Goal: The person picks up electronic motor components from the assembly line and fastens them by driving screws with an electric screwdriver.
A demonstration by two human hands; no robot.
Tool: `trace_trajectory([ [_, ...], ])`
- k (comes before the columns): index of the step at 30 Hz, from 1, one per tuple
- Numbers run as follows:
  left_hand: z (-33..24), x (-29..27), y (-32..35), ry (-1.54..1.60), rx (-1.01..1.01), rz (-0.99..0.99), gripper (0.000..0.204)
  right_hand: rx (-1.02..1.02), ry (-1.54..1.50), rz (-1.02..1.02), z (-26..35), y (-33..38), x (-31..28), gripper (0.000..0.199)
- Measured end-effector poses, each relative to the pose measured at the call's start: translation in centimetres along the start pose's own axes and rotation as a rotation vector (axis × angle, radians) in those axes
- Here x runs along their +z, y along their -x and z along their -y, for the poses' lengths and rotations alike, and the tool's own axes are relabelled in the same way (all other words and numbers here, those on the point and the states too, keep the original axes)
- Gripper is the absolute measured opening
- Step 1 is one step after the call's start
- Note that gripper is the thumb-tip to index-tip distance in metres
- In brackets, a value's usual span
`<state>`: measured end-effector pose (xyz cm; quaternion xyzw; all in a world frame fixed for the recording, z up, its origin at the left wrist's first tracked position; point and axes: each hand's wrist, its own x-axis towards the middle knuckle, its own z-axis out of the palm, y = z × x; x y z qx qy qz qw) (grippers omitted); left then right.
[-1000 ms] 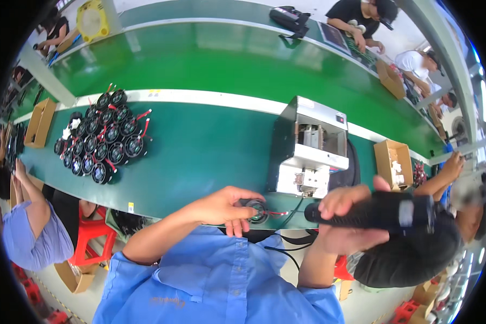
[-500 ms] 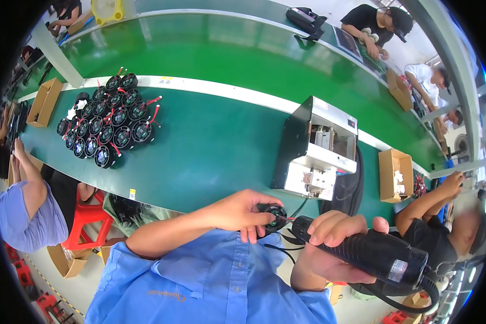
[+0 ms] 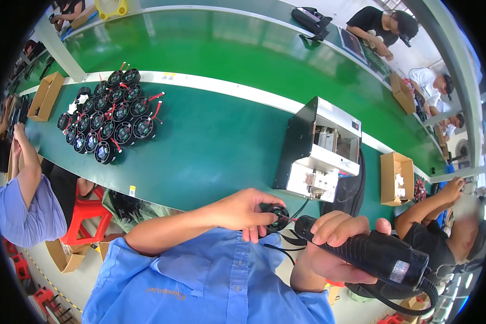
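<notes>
While gripping screwdriver (image 3: 372,254) (angled), right hand (image 3: 329,251).

a small black fan (image 3: 276,217) is gripped by the left hand (image 3: 242,211); a black electric screwdriver (image 3: 362,252), clasped in the right hand (image 3: 329,248), is pressed to it.

Green bench w/ fans, box unit, cartons

Cluster of black round fans (image 3: 109,113) w/ red leads at left of the green conveyor table (image 3: 221,140); black-and-white box machine (image 3: 321,154) mid-right; open cardboard box (image 3: 395,178) beside it; red stool (image 3: 86,213) below table edge.
</notes>
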<state>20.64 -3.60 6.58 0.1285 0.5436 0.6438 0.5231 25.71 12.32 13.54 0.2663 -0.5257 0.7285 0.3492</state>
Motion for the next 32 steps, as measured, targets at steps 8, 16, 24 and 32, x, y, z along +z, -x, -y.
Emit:
trace_trajectory([
  [8, -0.2, 0.2, 0.0, -0.02, 0.002, 0.012, 0.044, 0.023, 0.009, -0.016, -0.1, 0.2, -0.1, 0.082],
  [16, 0.2, 0.1, -0.6, 0.025, 0.02, 0.038, 0.04, 0.007, -0.014, 0.098, -0.7, 0.3, -0.3, 0.078],
  [24, 0.5, -0.6, 0.2, 0.072, 0.029, 0.041, 0.035, 0.151, -0.118, 0.026, -1.3, 0.8, 0.2, 0.074],
  [32, -0.8, -2.3, 3.2, -0.353, 0.135, 0.134, 0.04, 0.467, -0.354, 0.207, 0.1, 0.4, -5.5, 0.091],
])
